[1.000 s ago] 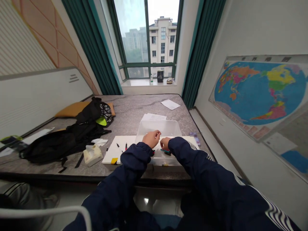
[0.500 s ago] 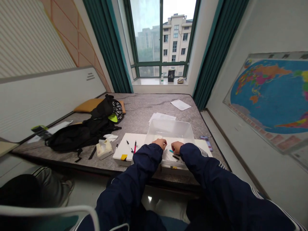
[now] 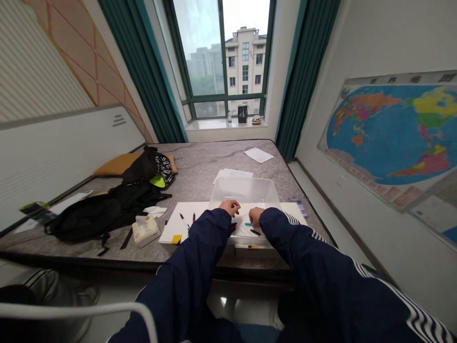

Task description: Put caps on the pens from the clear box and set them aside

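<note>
Both my arms, in dark blue sleeves with white stripes, reach over a white board on the grey mattress. My left hand rests with curled fingers at the near rim of a clear plastic box. My right hand sits just right of it, its fingers bent down beside a teal pen. A black pen lies a little nearer to me. Whether either hand grips anything is too small to tell. Two more pens lie on the board to the left.
A tissue pack and a black backpack with clothes lie left of the board. Loose papers lie farther back. A small purple object sits at the mattress's right edge. Another person's leg shows at lower left.
The view has swung about, first right, then back left. Both hands have stayed at the box's near rim, with the teal and black pens in the same spot beside them.
</note>
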Demonstrator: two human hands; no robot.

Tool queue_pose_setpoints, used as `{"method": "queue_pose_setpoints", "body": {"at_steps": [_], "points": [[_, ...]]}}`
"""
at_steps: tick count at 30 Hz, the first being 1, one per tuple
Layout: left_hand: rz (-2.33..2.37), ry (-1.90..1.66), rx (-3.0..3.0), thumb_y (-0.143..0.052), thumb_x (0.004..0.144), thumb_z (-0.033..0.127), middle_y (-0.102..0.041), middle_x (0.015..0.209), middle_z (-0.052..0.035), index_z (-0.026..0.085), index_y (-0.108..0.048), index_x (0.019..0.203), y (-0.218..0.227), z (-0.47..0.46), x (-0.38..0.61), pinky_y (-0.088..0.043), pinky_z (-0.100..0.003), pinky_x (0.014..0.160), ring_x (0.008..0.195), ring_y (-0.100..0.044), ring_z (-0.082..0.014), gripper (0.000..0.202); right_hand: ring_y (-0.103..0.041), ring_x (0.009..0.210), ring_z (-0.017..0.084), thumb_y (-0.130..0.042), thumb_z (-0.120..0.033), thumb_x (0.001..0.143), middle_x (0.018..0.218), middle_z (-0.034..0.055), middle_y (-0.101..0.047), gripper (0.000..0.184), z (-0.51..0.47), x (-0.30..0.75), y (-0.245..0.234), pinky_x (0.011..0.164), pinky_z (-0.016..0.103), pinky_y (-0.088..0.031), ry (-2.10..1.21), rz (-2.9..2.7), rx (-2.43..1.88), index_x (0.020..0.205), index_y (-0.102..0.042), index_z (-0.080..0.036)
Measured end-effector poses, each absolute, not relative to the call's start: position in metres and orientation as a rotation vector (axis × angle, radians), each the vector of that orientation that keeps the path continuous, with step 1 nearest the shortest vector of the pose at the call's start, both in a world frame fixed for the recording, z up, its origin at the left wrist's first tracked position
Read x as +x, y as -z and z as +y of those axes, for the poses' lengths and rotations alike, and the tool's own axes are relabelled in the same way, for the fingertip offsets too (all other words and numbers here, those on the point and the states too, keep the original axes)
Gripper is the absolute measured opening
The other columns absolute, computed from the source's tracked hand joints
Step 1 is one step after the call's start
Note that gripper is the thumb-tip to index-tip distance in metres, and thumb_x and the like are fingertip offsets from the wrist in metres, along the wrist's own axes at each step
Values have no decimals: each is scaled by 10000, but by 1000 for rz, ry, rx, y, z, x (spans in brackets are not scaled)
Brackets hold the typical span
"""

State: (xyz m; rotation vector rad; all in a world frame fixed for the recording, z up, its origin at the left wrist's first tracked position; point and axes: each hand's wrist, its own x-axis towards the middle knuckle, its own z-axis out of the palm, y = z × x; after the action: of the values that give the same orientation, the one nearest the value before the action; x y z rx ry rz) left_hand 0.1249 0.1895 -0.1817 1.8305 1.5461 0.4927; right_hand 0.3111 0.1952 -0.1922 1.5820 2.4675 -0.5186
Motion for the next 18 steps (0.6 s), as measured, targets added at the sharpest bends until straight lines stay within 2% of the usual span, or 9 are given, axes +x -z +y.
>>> {"method": "queue_pose_setpoints", "body": {"at_steps": [3,6,10,13,18], "points": [[1567,-576,1873,-563,844,313,-722,801,-51,160,-673,1000,182,194,124,-491,-220,577,539,-623,-103,245,-658,805,174,-683,-164,670,846,79,-713,163,199,308,185,713,228,-453,591,2558,1526,832,-703,-157],[1581,-652,1886,-595,827,333,-713,912,-70,160,-640,1079,182,197,124,-509,-232,615,572,-638,-106,309,-630,898,157,-593,-184,781,963,71,-697,199,202,306,180,785,225,-425,586,2713,1605,972,-648,-163],[1574,-673,1777,-624,803,353,-691,1017,-90,161,-582,1169,181,201,125,-497,-224,578,611,-656,-112,416,-622,808,139,-577,-211,826,942,63,-680,160,205,305,178,772,247,-424,694,2922,1723,976,-586,-156],[1453,-652,1636,-596,803,420,-692,1015,-83,168,-625,1088,179,203,126,-465,-206,527,708,-684,-147,382,-624,713,109,-563,-230,847,911,30,-676,136,206,304,178,719,241,-447,931,2988,1784,970,-548,-173],[1370,-798,1600,-598,759,485,-706,991,-96,158,-650,1009,172,203,126,-468,-235,564,801,-685,-191,415,-639,642,88,-553,-232,857,917,9,-676,156,205,302,176,601,205,-462,1369,2968,1761,1005,-536,-187]]}}
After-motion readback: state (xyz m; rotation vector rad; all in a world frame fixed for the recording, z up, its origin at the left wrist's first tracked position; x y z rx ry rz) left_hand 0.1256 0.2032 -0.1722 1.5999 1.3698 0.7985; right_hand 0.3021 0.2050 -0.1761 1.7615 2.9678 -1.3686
